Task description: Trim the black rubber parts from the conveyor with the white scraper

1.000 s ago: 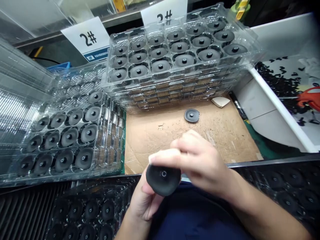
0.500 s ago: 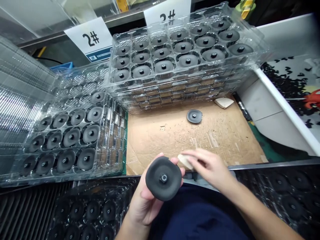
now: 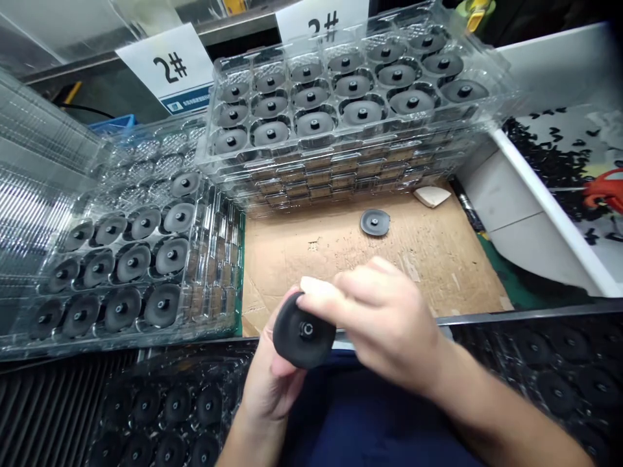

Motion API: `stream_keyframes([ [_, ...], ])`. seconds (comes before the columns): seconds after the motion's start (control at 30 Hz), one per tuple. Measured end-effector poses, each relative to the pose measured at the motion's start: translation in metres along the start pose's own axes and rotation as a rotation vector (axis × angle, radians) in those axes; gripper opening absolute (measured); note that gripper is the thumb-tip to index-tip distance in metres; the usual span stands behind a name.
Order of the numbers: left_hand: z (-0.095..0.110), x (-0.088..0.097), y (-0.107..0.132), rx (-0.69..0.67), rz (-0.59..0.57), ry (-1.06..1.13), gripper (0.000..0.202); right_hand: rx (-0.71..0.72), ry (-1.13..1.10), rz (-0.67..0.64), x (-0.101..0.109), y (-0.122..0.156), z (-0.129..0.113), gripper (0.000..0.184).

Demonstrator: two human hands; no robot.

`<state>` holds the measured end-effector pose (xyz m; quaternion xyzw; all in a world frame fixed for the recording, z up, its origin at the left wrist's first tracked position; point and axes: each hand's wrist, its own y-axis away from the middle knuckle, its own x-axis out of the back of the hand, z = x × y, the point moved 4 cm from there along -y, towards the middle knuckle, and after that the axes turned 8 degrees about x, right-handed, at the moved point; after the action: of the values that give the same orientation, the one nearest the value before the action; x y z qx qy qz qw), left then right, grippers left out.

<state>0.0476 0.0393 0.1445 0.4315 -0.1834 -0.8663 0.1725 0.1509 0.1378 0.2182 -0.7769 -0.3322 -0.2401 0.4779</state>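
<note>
My left hand point(image 3: 272, 376) grips a round black rubber disc point(image 3: 294, 337) with a small raised hub in its centre, its face turned up toward me. In my right hand point(image 3: 389, 318) is a pale, cream-coloured pad point(image 3: 315, 284), pinched in the fingers and held at the disc's upper edge. The right fingers cover part of the disc and blur slightly; whether the pad touches the rim is hidden. Beyond the hands, a similar black disc point(image 3: 374, 222) lies on the cardboard point(image 3: 292, 259).
Clear plastic trays point(image 3: 311, 146) of black discs are stacked behind the cardboard. Another tray stack point(image 3: 187, 279) stands at left. A second pale pad point(image 3: 431, 195) lies at back right. A white bin point(image 3: 545, 214) holds small black pieces and a red-handled tool point(image 3: 603, 191).
My right hand has moved left with the pale pad, onto the disc's upper edge. My left hand and the disc have shifted slightly left and up.
</note>
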Motion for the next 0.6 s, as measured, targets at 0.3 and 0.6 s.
stream_keyframes([
  [0.3, -0.004, 0.01, -0.001, 0.07, -0.084, 0.123, 0.055, -0.588, -0.31, -0.141, -0.067, 0.097, 0.053, 0.023],
  [0.6, -0.007, 0.01, -0.001, 0.096, -0.026, 0.107, 0.057, -0.46, -0.203, 0.173, -0.005, 0.023, 0.01, 0.022],
])
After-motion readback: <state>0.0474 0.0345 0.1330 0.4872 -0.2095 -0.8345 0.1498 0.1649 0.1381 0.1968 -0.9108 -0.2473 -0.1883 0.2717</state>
